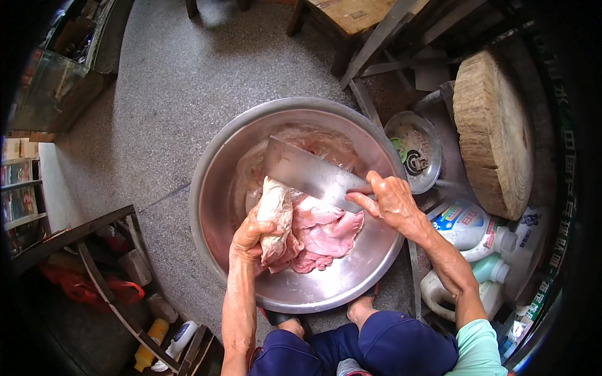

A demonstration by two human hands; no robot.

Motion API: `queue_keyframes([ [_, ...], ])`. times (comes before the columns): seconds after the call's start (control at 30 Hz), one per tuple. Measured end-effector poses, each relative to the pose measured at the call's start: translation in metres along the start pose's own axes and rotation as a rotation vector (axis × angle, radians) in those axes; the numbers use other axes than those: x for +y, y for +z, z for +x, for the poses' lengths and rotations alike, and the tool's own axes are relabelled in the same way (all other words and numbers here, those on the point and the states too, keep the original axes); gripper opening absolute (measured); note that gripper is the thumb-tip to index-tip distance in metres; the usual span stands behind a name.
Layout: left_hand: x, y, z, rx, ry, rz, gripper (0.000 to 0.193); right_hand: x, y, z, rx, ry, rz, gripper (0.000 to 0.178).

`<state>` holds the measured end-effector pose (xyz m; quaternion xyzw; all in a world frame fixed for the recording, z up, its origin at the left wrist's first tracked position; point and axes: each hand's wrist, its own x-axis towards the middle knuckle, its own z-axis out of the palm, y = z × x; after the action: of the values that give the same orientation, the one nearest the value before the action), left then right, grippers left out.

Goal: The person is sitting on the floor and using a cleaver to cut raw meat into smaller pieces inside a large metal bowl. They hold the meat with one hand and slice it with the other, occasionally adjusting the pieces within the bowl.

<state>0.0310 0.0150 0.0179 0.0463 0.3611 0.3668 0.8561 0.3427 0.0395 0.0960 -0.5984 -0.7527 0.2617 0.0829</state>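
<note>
A wide metal basin (213, 257) stands on the floor in front of my knees. Inside it my left hand (254, 235) is closed around a pale pink piece of raw meat (329, 237) that looks like tripe or stomach, its folds hanging to the right. My right hand (392, 199) grips the handle of a broad cleaver (305, 168). Its blade points left and lies flat-looking just above the upper edge of the meat; I cannot tell if they touch. Behind the blade, cloudy pinkish liquid (320, 139) covers part of the basin's bottom.
Right of the basin are a clear plastic tub (429, 138) with a black coil in it, a thick round chopping block (492, 135) on edge, and plastic bottles (461, 225). A wooden stool (345, 15) stands far back. At lower left is a wooden shelf (100, 276) with bottles.
</note>
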Motion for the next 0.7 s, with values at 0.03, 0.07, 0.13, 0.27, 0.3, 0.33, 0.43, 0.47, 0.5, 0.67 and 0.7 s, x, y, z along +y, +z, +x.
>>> queue_keyframes([
  [0.03, -0.002, -0.005, -0.001, -0.008, 0.001, -0.006, 0.072, 0.001, -0.001, 0.001, 0.015, 0.023, -0.056, 0.044],
  [0.07, -0.003, -0.008, -0.002, -0.017, 0.001, -0.012, 0.072, 0.005, 0.000, 0.002, 0.030, 0.047, -0.111, 0.044],
  [0.13, -0.003, -0.005, -0.002, -0.025, -0.004, 0.002, 0.071, 0.014, 0.000, 0.003, 0.053, 0.073, -0.163, 0.042],
  [0.27, -0.001, -0.010, 0.002, 0.017, 0.027, 0.031, 0.069, -0.007, -0.005, -0.011, 0.039, 0.013, -0.032, 0.042],
  [0.3, -0.002, -0.017, 0.003, 0.011, 0.009, 0.015, 0.068, -0.019, -0.006, -0.015, -0.017, 0.016, -0.034, 0.042],
  [0.33, -0.002, -0.024, 0.005, 0.004, -0.013, 0.000, 0.067, -0.028, -0.007, -0.018, -0.056, -0.022, -0.018, 0.042],
  [0.43, 0.000, -0.005, 0.001, 0.116, -0.049, 0.083, 0.059, -0.037, 0.001, -0.025, -0.102, -0.055, -0.010, 0.043],
  [0.47, 0.002, 0.004, -0.001, 0.079, -0.020, 0.073, 0.056, -0.033, 0.003, -0.022, -0.104, -0.048, 0.012, 0.042],
  [0.5, 0.003, 0.008, -0.004, 0.039, 0.015, 0.062, 0.053, -0.030, 0.004, -0.017, -0.104, -0.046, 0.031, 0.042],
  [0.67, -0.002, 0.001, -0.006, 0.040, -0.031, 0.073, 0.065, -0.009, 0.009, -0.007, -0.043, -0.022, 0.068, 0.042],
  [0.7, -0.002, 0.002, -0.006, 0.038, -0.024, 0.082, 0.063, -0.010, 0.007, -0.006, -0.054, -0.002, 0.035, 0.041],
])
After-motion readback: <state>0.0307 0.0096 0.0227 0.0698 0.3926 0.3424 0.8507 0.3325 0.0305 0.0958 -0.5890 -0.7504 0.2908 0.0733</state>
